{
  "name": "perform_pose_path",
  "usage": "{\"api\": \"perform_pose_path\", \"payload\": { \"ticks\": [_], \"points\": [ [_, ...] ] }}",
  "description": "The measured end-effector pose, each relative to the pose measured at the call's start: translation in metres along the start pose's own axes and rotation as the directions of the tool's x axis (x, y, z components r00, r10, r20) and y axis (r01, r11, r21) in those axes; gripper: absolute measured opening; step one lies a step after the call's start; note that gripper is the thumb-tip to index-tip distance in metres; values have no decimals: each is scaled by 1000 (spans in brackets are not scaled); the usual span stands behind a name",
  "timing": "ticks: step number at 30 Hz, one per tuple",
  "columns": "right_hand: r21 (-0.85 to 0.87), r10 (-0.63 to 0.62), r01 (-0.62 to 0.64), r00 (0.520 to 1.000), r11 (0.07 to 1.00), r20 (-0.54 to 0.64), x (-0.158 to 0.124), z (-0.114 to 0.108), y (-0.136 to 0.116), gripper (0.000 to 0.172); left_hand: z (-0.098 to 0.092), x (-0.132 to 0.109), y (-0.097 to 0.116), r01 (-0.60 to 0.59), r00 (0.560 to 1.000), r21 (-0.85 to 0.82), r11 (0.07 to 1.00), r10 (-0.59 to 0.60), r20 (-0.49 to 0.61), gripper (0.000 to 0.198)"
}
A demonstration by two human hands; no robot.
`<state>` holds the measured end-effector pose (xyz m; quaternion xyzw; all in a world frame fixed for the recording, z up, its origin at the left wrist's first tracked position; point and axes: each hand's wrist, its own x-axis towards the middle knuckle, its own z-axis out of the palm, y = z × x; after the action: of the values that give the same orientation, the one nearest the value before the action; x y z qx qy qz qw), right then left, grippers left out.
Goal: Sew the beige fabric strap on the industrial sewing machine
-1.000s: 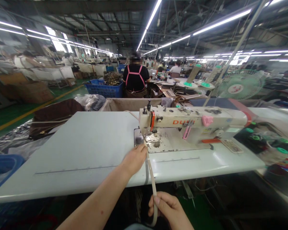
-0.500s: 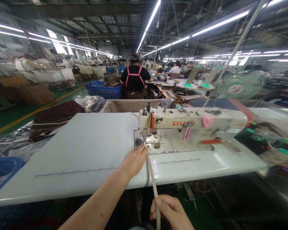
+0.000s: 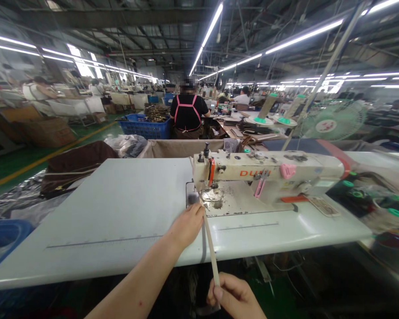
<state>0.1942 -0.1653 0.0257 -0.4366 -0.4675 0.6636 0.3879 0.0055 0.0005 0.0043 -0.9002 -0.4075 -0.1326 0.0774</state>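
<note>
A narrow beige strap (image 3: 210,246) runs from under the needle area of a white sewing machine (image 3: 269,170) toward me, past the table's front edge. My left hand (image 3: 188,226) lies at the machine's metal plate, its fingers closed on the strap just in front of the presser foot. Lower down, beyond the table edge, my right hand (image 3: 234,293) pinches the strap between thumb and fingers. The strap is stretched fairly straight between both hands. The far end at the needle is partly hidden by my left fingers and the machine head.
The white table (image 3: 119,199) bears a printed ruler line. A blue basket (image 3: 6,239) stands at its left end, thread cones (image 3: 390,217) at the right. A beige fabric bin (image 3: 182,148) and a person in a pink-strapped apron (image 3: 188,113) are beyond; a fan (image 3: 332,122) is right.
My right hand has slid slightly down the strap, and the strap's lower part now ends near its fingers. My left hand stays by the needle; the view has shifted a little.
</note>
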Motion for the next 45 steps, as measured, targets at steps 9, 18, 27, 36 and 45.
{"api": "perform_pose_path", "payload": {
  "ticks": [9, 18, 27, 36, 45],
  "points": [
    [-91, -14, 2, 993, 996, -121, 9, 2, -4, 49, -3, -2, 1, 51, 997, -104, 993, -57, -58, 23],
    [12, 78, -78, 995, 997, -69, 1, 5, 0, 57, -3, -2, 0, 24, 1000, -80, 997, -25, -10, 24],
    [40, 72, -70, 996, 997, -51, -2, 5, 0, 56, -8, -2, 2, 88, 995, -142, 986, -94, -37, 21],
    [38, 74, -72, 996, 997, -59, -2, 6, 1, 58, -5, -2, 0, 64, 996, -136, 989, -72, -49, 23],
    [12, 57, -56, 997, 998, -47, -2, 7, -5, 57, -3, -3, -1, 69, 996, -144, 987, -78, -54, 26]
  ]
}}
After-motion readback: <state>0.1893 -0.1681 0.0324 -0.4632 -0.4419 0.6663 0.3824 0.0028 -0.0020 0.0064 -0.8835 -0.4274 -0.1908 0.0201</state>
